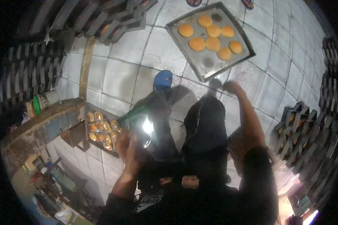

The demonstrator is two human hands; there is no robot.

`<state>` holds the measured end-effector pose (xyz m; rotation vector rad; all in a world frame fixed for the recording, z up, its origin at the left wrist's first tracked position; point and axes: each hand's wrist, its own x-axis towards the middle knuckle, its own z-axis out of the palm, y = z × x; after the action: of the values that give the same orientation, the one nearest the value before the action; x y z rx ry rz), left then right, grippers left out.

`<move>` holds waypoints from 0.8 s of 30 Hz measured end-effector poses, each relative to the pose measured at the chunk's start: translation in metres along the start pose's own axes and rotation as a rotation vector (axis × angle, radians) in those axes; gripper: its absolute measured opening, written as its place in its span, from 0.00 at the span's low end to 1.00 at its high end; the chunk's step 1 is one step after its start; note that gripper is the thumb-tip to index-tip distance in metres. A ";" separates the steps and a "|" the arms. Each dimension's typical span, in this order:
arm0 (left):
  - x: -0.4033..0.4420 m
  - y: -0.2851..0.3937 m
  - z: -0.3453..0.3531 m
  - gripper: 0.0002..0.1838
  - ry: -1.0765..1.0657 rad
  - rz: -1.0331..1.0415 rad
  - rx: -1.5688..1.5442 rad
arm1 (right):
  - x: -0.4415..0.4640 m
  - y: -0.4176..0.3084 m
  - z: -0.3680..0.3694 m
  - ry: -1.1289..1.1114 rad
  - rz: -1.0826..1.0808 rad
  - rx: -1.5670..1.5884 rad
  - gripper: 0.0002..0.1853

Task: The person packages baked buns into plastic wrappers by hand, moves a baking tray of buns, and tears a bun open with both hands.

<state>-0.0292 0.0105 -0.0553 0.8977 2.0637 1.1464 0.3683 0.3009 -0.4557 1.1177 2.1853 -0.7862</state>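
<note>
My left hand (127,147) is raised above my left thigh, its fingers closed and slightly blurred. A clear, shiny plastic bag (148,126) with strong glare hangs by its fingertips. My right hand (233,87) is closed just below the near corner of a metal baking tray (199,62); whatever its fingers may hold is hidden. Several round golden buns (213,44) lie on that tray, with dark bare spots among them. Left of my leg, a shallow tray (103,150) is full of buns in clear wrapping (98,126), close to my left hand.
White floor tiles (118,77) lie under the trays. Dark stacked racks (300,127) stand at right, with more (33,71) at left. A worn wooden bench (45,125) borders the left side. Sandaled feet of another person (194,2) show at the top.
</note>
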 end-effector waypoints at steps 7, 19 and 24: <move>0.015 0.025 0.004 0.20 0.119 0.083 0.224 | 0.221 -0.055 -0.117 0.612 -0.291 0.186 0.17; 0.043 0.032 0.014 0.09 0.248 -0.042 0.023 | 0.190 -0.126 -0.136 0.758 -0.133 0.103 0.21; 0.048 0.046 0.030 0.08 0.374 -0.261 -0.236 | 0.117 -0.120 -0.131 0.311 0.081 0.715 0.37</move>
<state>-0.0222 0.0803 -0.0369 0.3045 2.1910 1.4545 0.1814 0.3964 -0.4200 1.7544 2.1245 -1.5086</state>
